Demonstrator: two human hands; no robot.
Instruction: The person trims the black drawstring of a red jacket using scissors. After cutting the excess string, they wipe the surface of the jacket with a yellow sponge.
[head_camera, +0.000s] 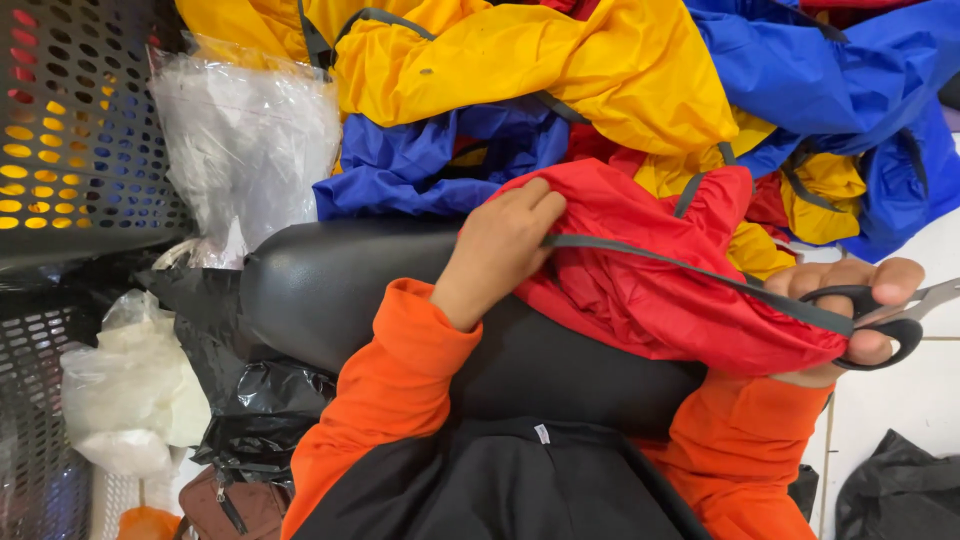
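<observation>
I keep left hand (497, 245) pinching strap (660, 262) taut on red cloth (640, 290) — right hand (850, 320) at 3 o'clock grips scissors (885, 310), blades near strap end — cut close, avoid cloth.

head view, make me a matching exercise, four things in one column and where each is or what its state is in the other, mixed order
Things:
1. left hand
2. right hand
3. grey strap
4. clear plastic bag

Places or states:
A. pulled taut between both hands
B. holds black-handled scissors
C. beside the perforated basket
D. grips the red fabric

Pairs: 1-D, 2-B, 3-A, 4-C
</observation>
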